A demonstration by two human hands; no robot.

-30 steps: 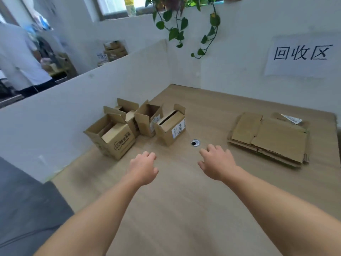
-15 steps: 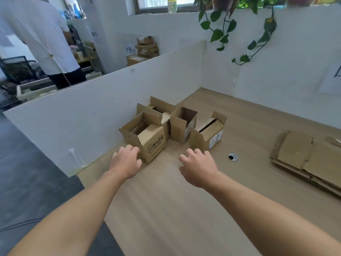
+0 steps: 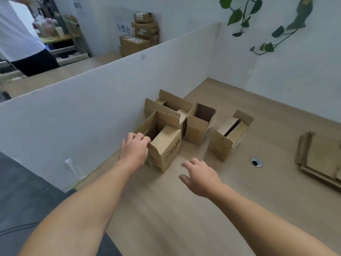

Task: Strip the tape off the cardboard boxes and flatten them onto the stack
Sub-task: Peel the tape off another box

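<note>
Half a second ago the left hand [image 3: 135, 150] was just short of the nearest box [image 3: 167, 145]; now its fingers [image 3: 145, 140] curl over the near rim and grip it, while the right hand [image 3: 200, 175] hovers over the table [image 3: 166, 218] with fingers spread, holding nothing. The box stands upright at the front of the group, close beside the white partition [image 3: 92, 117], mouth upward and its long printed side running along the partition. It is plain brown cardboard with a black "22" logo, one flap raised, another folded inward.
</note>
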